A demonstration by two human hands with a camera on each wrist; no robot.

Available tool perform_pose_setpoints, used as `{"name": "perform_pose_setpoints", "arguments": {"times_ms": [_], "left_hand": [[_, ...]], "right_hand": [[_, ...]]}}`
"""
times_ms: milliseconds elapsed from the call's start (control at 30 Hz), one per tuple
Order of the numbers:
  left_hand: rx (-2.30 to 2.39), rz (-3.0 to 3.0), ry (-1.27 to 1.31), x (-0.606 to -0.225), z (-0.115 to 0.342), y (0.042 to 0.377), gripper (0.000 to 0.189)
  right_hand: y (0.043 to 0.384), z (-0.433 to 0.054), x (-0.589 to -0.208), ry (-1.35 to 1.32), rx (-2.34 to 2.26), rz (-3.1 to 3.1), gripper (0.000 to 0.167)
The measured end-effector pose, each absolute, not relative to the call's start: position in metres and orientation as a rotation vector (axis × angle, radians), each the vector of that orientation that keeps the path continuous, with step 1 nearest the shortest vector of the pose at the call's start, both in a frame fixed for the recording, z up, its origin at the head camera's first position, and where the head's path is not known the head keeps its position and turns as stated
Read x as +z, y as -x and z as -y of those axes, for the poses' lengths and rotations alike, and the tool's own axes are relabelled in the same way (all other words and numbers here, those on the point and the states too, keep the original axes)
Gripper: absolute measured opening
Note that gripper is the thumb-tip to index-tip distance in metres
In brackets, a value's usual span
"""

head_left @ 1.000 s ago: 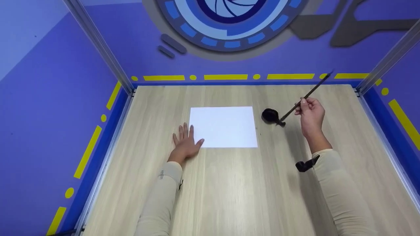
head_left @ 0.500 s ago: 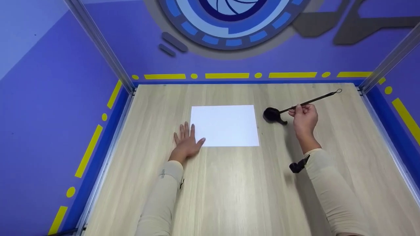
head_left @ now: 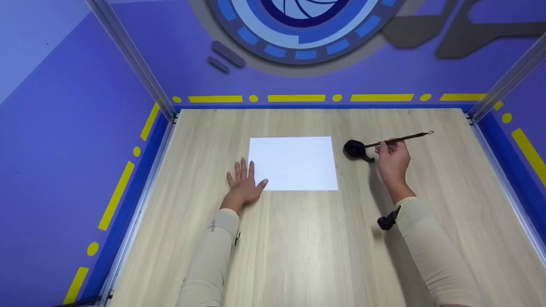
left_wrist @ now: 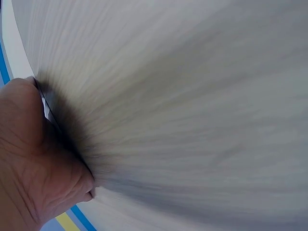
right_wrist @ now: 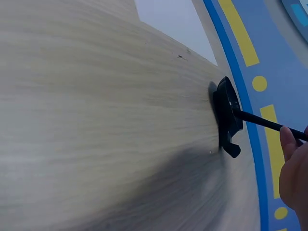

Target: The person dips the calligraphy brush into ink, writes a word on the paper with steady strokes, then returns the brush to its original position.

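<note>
My right hand (head_left: pixel 394 164) pinches a dark, thin writing brush (head_left: pixel 413 136) with a small loop at its top end. The brush leans low, its lower end inside a small black round dish (head_left: pixel 353 149) with a curved handle; the tip is hidden there. In the right wrist view the brush (right_wrist: pixel 262 121) reaches into the dish (right_wrist: pixel 225 103) from the right. A white sheet of paper (head_left: pixel 294 164) lies left of the dish. My left hand (head_left: pixel 244 187) rests flat with spread fingers, thumb over the sheet's lower left corner. The left wrist view shows that hand (left_wrist: pixel 43 159) against the table.
The pale wood table (head_left: pixel 298 247) is bounded by blue-purple panels with yellow dashes, such as the back wall (head_left: pixel 294 87). Metal posts stand at the back corners. A small black device (head_left: pixel 387 221) sits at the right wrist.
My right hand has moved slightly left, and the brush has tipped from steep to nearly level, its lower end now in the dish. The left hand stays put on the sheet's corner.
</note>
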State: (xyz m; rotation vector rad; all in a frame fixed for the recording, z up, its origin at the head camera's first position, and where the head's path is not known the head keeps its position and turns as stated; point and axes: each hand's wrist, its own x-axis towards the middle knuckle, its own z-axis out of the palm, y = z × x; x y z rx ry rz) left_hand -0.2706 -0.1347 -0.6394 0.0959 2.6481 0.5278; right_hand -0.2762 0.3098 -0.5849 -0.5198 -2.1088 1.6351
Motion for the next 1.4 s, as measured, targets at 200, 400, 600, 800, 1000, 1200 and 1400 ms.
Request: {"name": "perform_pose_setpoints", "arguments": {"times_ms": [200, 400, 600, 800, 1000, 1200, 1400], "left_hand": [[0.525, -2.651, -0.101, -0.635, 0.134, 0.267, 0.091], [0.562, -2.678, -0.124, -0.628, 0.133, 0.260, 0.089], [0.560, -2.653, -0.105, -0.635, 0.134, 0.264, 0.092], [0.551, -2.662, -0.109, -0.641, 0.135, 0.268, 0.092], [0.572, -2.670, -0.120, -0.636, 0.134, 0.266, 0.091], [0.568, -2.686, -0.126, -0.632, 0.132, 0.261, 0.090], [0.583, -2.678, -0.123, -0.629, 0.134, 0.260, 0.090]], "right_hand": [[0.271, -0.302, -0.581, 0.293, 1.355, 2.247, 0.021], [0.263, -0.297, -0.587, -0.001, 1.085, 2.385, 0.019], [0.254, -0.295, -0.592, -0.203, 0.917, 2.536, 0.022], [0.253, -0.294, -0.586, -0.128, 1.024, 2.473, 0.018], [0.258, -0.292, -0.582, 0.246, 1.387, 2.213, 0.021], [0.262, -0.297, -0.587, 0.611, 1.885, 1.750, 0.010], [0.260, -0.303, -0.580, 0.685, 2.065, 1.586, 0.005]]}}
